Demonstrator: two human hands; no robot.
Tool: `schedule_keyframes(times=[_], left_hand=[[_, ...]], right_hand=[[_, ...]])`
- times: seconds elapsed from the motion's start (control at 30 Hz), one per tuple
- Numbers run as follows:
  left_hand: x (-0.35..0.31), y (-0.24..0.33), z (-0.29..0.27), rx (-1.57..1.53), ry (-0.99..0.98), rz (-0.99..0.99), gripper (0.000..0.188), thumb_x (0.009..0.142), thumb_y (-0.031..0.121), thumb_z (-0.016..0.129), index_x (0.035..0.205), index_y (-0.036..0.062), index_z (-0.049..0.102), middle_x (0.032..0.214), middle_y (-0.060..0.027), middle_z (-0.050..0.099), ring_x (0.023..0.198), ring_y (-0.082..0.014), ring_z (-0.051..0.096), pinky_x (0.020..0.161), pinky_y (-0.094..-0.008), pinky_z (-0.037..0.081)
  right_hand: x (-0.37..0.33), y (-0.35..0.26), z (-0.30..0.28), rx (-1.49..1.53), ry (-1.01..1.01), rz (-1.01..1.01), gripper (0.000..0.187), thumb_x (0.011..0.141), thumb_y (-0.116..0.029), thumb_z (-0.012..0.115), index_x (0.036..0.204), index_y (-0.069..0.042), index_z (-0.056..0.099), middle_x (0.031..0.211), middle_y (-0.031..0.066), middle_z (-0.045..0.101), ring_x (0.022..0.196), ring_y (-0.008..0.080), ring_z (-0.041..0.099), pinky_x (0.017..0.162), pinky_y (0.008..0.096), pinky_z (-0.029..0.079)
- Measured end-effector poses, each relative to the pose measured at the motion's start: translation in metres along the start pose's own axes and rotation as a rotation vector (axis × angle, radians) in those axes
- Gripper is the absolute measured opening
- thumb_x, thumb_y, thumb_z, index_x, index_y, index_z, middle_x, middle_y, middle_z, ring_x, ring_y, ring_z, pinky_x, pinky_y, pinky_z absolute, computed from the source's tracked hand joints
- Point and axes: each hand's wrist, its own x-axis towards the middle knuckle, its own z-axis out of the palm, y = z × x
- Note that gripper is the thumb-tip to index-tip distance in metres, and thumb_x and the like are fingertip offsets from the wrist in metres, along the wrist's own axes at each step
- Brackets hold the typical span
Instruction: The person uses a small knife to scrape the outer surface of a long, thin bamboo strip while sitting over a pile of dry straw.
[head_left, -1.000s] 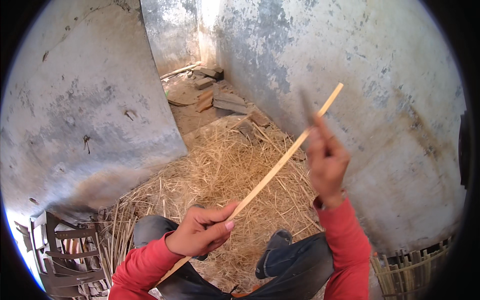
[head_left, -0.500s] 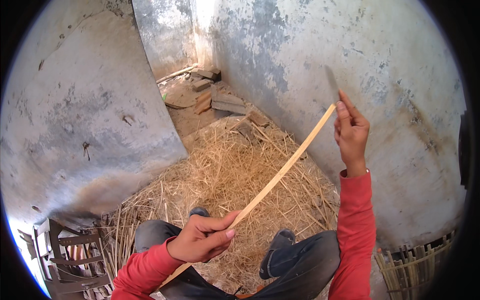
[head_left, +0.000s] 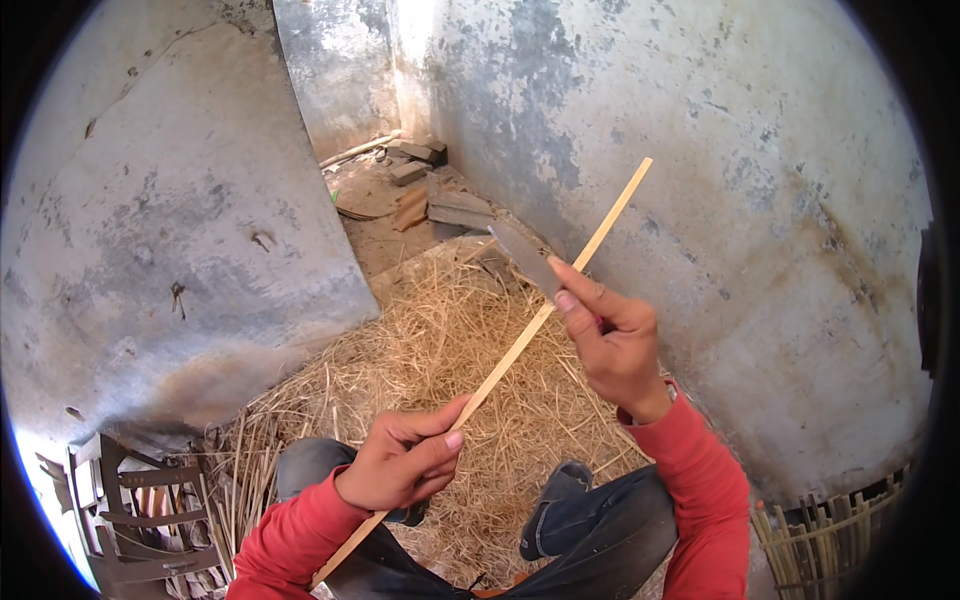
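Note:
My left hand (head_left: 405,458) is closed around the lower part of a long, thin, pale bamboo strip (head_left: 510,357), thumb on top. The strip slants up to the right, its lower end passing under my left forearm and its upper end free in front of the wall. In my right hand (head_left: 615,345) is a knife (head_left: 525,258), held in a closed grip, with a bit of pink showing between the fingers. Its broad grey blade points up and to the left, crossing the strip around its upper half. Whether the edge touches the strip I cannot tell.
Pale shavings (head_left: 440,330) cover the floor between and beyond my legs. Bricks and broken tiles (head_left: 460,208) lie in the far corner between worn plaster walls (head_left: 720,180). A dark slatted frame (head_left: 150,510) stands at left, a slatted bamboo basket (head_left: 825,540) at right.
My right hand has come down and left from the strip's upper end to partway along it. The blade now tilts left across the strip. My left hand keeps its hold nearly in place.

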Motion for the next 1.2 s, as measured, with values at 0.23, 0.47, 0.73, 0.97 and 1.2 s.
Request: schedule_keyframes(times=[0.23, 0.47, 0.73, 0.97, 1.2], left_hand=[[0.003, 0.002, 0.004, 0.018, 0.018, 0.042, 0.043, 0.106, 0.005, 0.047, 0.149, 0.0071, 0.048, 0.063, 0.0026, 0.042, 0.044, -0.004, 0.035, 0.042, -0.0211, 0.028], [0.004, 0.004, 0.004, 0.108, -0.026, 0.096, 0.043, 0.107, 0.011, 0.048, 0.15, 0.0077, 0.046, 0.067, -0.0018, 0.053, 0.041, -0.0046, 0.042, 0.039, -0.0195, 0.032], [0.005, 0.0, 0.006, 0.148, 0.014, 0.051, 0.046, 0.108, 0.018, 0.046, 0.151, 0.0042, 0.043, 0.073, -0.0075, 0.059, 0.044, -0.0066, 0.044, 0.042, -0.0195, 0.037], [0.009, -0.005, 0.002, 0.118, 0.03, -0.009, 0.039, 0.108, 0.021, 0.048, 0.136, -0.0057, 0.056, 0.08, -0.0096, 0.066, 0.056, -0.01, 0.058, 0.053, -0.0221, 0.047], [0.01, -0.006, -0.003, 0.136, 0.137, 0.004, 0.032, 0.104, 0.02, 0.059, 0.121, -0.0066, 0.063, 0.087, -0.0097, 0.07, 0.067, -0.0122, 0.065, 0.059, -0.0241, 0.053]], right_hand=[[-0.02, -0.018, 0.027, 0.03, -0.206, -0.083, 0.033, 0.095, -0.005, 0.067, 0.128, -0.004, 0.068, 0.089, 0.012, 0.076, 0.069, 0.0066, 0.065, 0.06, 0.0231, 0.051], [-0.022, -0.027, 0.034, 0.076, -0.151, -0.09, 0.037, 0.096, -0.005, 0.067, 0.132, 0.0, 0.064, 0.095, 0.0075, 0.075, 0.074, 0.0048, 0.062, 0.067, 0.0224, 0.051], [-0.013, -0.023, 0.017, 0.136, 0.004, -0.007, 0.065, 0.089, -0.003, 0.075, 0.147, 0.003, 0.047, 0.114, 0.0097, 0.071, 0.094, 0.0077, 0.065, 0.083, 0.0216, 0.052], [-0.014, -0.022, 0.011, 0.281, 0.009, 0.15, 0.061, 0.09, 0.004, 0.069, 0.146, 0.004, 0.047, 0.118, 0.0093, 0.068, 0.095, 0.0062, 0.064, 0.083, 0.021, 0.051], [-0.012, -0.016, 0.015, 0.306, 0.065, 0.078, 0.058, 0.09, 0.004, 0.069, 0.144, 0.006, 0.049, 0.1, 0.0018, 0.067, 0.083, 0.0028, 0.058, 0.073, 0.0193, 0.049]])
